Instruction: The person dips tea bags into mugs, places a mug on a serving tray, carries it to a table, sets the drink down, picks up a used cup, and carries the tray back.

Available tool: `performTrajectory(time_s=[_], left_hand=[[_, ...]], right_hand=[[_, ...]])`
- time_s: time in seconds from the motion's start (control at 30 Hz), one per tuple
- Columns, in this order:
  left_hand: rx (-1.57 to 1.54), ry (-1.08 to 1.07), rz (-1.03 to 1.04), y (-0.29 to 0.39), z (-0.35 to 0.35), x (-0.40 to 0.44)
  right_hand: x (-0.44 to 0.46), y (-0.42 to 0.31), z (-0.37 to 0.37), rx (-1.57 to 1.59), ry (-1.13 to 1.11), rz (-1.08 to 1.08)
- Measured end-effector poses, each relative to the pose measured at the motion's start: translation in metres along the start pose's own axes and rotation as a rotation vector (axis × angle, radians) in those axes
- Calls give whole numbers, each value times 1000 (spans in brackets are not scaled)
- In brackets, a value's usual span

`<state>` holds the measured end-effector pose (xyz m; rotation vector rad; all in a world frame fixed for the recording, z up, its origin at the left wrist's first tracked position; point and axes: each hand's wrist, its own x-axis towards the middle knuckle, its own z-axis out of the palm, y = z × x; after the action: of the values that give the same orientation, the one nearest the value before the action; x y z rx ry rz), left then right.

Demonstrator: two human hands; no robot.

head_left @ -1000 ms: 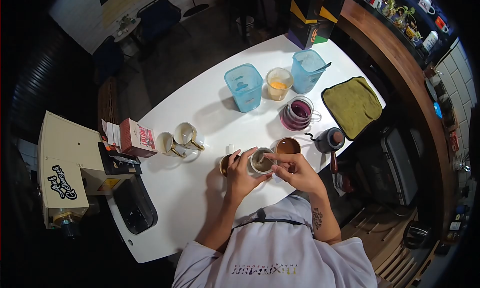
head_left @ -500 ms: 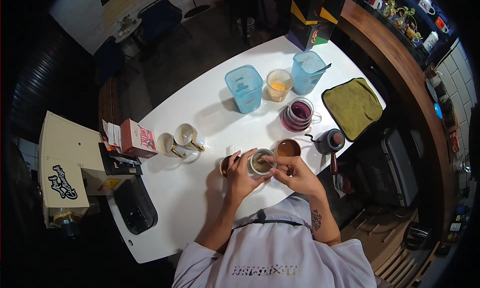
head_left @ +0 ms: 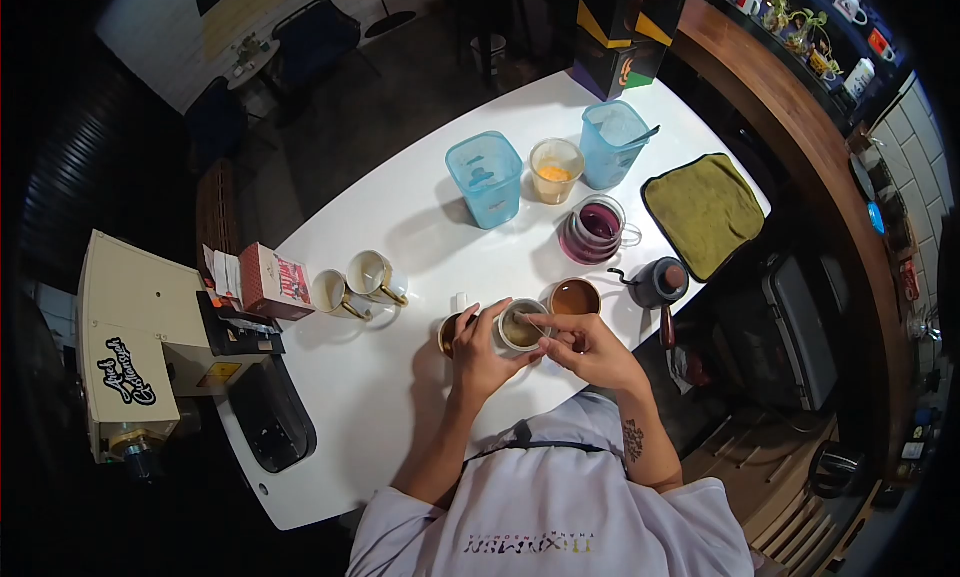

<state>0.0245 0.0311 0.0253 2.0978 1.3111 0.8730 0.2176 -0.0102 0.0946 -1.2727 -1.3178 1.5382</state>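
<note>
With 12 o'clock pointing away from the person across the white table (head_left: 370,407), a white cup (head_left: 512,311) stands between the two hands, a murky greyish liquid inside. The left hand (head_left: 482,362) wraps it from about 8 o'clock, fingers slightly spread along its side and thumb around the near edge. The right hand (head_left: 588,351), at roughly 4 o'clock, pinches a slim utensil (head_left: 535,324) between thumb and forefinger; its lower end dips inside the cup and is too small to identify. Close by at 2 o'clock sits a brown-lined cup (head_left: 576,297) of brown liquid; at 9, a dark-filled cup (head_left: 446,335) is partly hidden by the left fingers, and whether they touch it I cannot tell. Farther off are a glass server (head_left: 585,247) with purple-red liquid at 1 o'clock and a gooseneck kettle (head_left: 652,285) between 2 and 3.
</note>
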Motion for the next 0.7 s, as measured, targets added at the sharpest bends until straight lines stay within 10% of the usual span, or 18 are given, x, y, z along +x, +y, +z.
performTrajectory(time_s=[0.7], left_hand=[[92,63,97,-1,-2,3]], right_hand=[[0,1,-1,-93,-6,25]])
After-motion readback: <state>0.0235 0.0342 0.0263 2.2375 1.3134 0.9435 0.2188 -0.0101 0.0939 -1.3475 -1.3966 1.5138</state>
